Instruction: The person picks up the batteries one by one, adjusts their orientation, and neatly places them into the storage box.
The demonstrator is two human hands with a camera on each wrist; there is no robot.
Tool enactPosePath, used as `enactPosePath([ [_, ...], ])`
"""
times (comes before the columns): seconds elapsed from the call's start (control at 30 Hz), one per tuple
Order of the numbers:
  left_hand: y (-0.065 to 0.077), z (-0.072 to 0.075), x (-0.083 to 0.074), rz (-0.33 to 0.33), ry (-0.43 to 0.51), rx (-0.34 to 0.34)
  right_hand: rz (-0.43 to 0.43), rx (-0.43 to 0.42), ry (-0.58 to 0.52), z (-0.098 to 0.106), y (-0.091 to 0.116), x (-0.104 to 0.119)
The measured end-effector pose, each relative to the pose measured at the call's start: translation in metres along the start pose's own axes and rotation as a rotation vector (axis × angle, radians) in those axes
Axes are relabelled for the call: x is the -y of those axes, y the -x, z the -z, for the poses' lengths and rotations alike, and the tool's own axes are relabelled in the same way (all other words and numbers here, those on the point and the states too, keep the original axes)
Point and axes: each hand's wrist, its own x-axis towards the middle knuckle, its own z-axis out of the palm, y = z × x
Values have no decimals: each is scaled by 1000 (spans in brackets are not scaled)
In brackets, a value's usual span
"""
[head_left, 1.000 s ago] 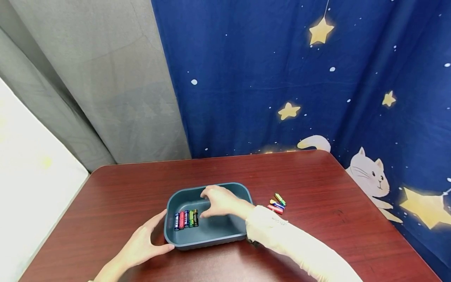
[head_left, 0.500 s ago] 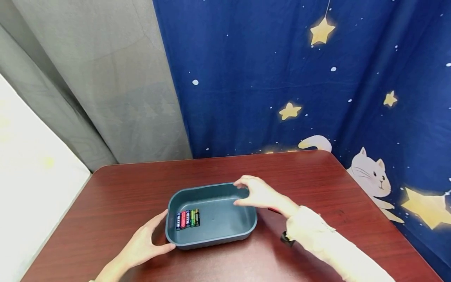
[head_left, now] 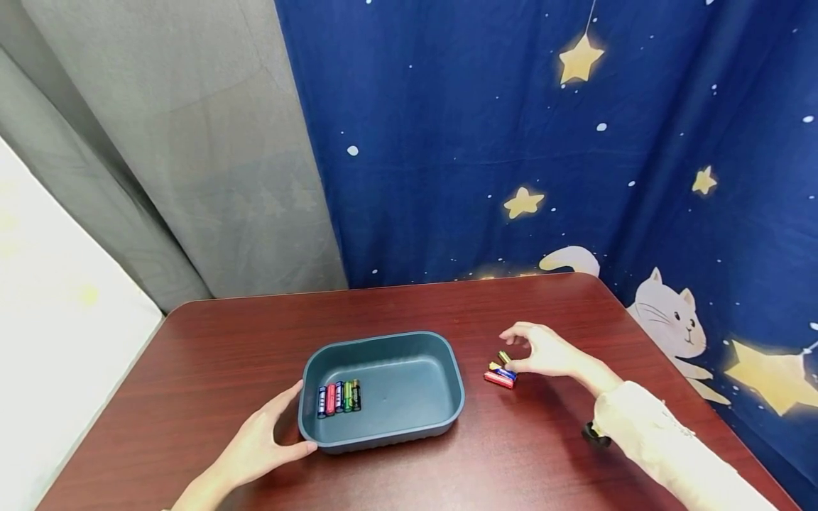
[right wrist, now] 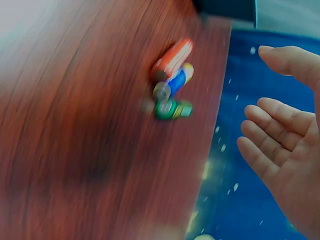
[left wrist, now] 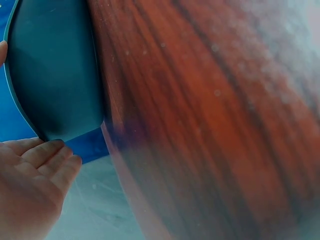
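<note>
A blue-grey rectangular bin (head_left: 409, 397) lies on the table, with several batteries (head_left: 339, 398) side by side in a row at its left end. My left hand (head_left: 252, 440) rests against the bin's left end, fingers at the side and thumb near the front corner. In the left wrist view, the left fingers (left wrist: 50, 155) lie fairly straight along the bin's outer wall. My right hand (head_left: 543, 350) hovers over the loose batteries right of the bin: a red one (head_left: 498, 380), a blue one (head_left: 503, 370) and a green one (head_left: 504, 357). Its thumb and fingers are apart, holding nothing.
The dark red wooden table (head_left: 383, 312) extends around the bin. Behind it hang a blue star-patterned curtain (head_left: 447, 142) and a grey curtain (head_left: 255, 177). A white surface (head_left: 57, 298) borders the table's left side.
My right hand has moved right, out of the bin and over its right rim, to the loose batteries. The left hand has stayed at the bin's left end.
</note>
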Motion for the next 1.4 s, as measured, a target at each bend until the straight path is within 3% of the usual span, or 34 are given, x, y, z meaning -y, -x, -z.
enactPosePath([
  [0.23, 0, 1, 2, 16, 6, 11, -13, 52, -31, 0, 10, -26],
  [0.5, 1, 0, 2, 14, -6, 4, -1, 101, -26, -12, 3, -44],
  [1.03, -2, 0, 0, 14, 12, 15, 31, 169, 52, -19, -6, -49],
  [1.4, -2, -1, -1, 18, 5, 13, 29, 156, 44, -22, -6, -54],
])
